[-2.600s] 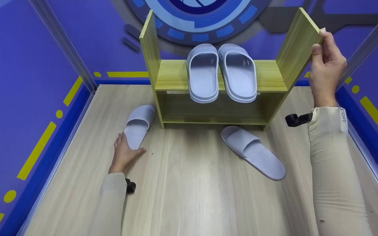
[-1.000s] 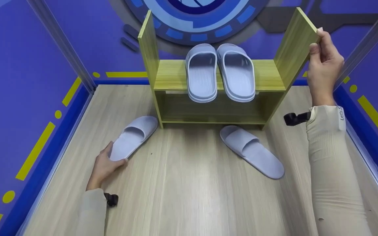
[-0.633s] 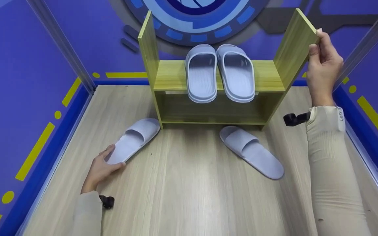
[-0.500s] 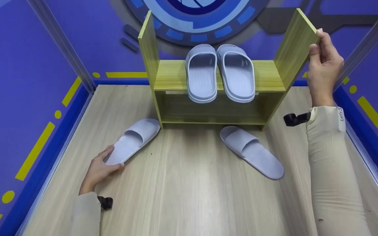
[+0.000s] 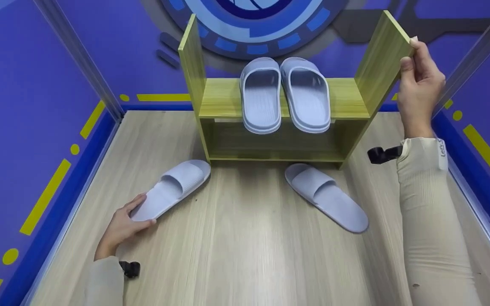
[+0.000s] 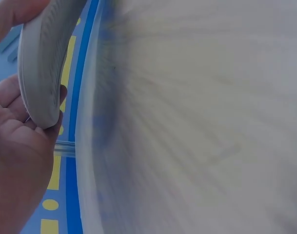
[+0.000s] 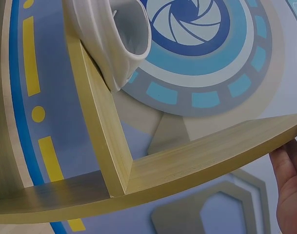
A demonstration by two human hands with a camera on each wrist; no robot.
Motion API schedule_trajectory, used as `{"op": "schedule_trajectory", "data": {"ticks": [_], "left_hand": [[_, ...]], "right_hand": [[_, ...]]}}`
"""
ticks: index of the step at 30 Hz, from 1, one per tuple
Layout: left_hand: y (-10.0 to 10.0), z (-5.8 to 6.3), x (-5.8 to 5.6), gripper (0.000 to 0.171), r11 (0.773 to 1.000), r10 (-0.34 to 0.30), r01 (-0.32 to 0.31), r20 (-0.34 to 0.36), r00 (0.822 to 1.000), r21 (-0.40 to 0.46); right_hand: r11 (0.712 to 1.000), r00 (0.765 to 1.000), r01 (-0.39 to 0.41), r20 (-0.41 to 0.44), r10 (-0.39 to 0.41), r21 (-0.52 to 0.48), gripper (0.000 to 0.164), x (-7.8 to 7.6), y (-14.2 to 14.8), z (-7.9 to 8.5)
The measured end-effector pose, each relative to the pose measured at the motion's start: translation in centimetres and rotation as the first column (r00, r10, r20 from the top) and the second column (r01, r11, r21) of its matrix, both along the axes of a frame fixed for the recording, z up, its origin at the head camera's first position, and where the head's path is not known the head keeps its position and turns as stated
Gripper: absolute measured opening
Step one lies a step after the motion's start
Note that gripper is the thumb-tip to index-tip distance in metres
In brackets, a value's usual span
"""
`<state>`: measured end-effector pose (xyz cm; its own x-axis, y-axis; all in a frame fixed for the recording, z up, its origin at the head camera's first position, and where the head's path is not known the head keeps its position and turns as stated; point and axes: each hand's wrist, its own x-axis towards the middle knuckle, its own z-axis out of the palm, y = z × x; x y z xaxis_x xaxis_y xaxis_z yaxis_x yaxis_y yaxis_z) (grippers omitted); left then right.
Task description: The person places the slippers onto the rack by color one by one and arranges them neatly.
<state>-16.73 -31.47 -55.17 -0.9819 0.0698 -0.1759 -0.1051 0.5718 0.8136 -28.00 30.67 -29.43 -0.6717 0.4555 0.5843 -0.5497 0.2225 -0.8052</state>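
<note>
My left hand (image 5: 119, 227) grips the heel end of a light grey slipper (image 5: 187, 176), thumb on one side and fingers on the other. Its toe points up and right, overlapping the foot of the wooden shoe rack's left side in the head view. Seen from the left wrist, the slipper's sole edge (image 6: 41, 63) sits between thumb and fingers. My right hand (image 5: 424, 85) pinches the upper front edge of the rack's right side panel (image 5: 379, 63). A matching slipper (image 5: 340, 206) lies on the floor before the rack, slanting toward the right.
On the rack's upper shelf (image 5: 221, 97) stand two bluish-grey slippers (image 5: 263, 102), side by side with heels overhanging the front. Below is a lower shelf (image 5: 270, 146). Blue walls (image 5: 49, 85) with yellow marks enclose the wood-patterned floor (image 5: 245, 255) at back and sides.
My left hand has moved down and left in the head view, drawing the slipper nearer and turning its toe rightward. My right hand stays on the rack's side panel.
</note>
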Motion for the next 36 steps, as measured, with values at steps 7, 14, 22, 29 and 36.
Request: {"op": "schedule_trajectory", "data": {"ticks": [7,14,22,29,36], "left_hand": [[0.5,0.6,0.1,0.090,1.000,-0.020,0.020,-0.013,1.000,0.020],[1.3,0.8,0.1,0.089,0.998,-0.045,0.046,-0.022,0.999,0.045],[2.8,1.0,-0.4,0.090,0.995,-0.078,0.080,-0.038,0.996,0.059],[4.1,1.1,-0.8,0.089,0.993,-0.102,0.106,-0.070,0.992,0.051],[5.6,1.3,-1.4,0.088,0.992,-0.123,0.126,-0.108,0.987,0.028]], "right_hand": [[1.000,1.000,0.006,0.001,-0.006,-0.004,0.029,0.0,0.0,0.0],[1.000,1.000,0.007,-0.011,-0.007,-0.004,0.027,0.0,0.1,0.0],[1.000,1.000,0.019,-0.012,-0.019,0.011,0.028,-0.1,0.1,-0.2],[1.000,1.000,0.004,0.006,-0.004,-0.029,0.029,-0.1,0.1,0.0],[0.999,1.000,0.001,0.001,-0.001,-0.040,0.029,-0.1,0.0,0.1]]}}
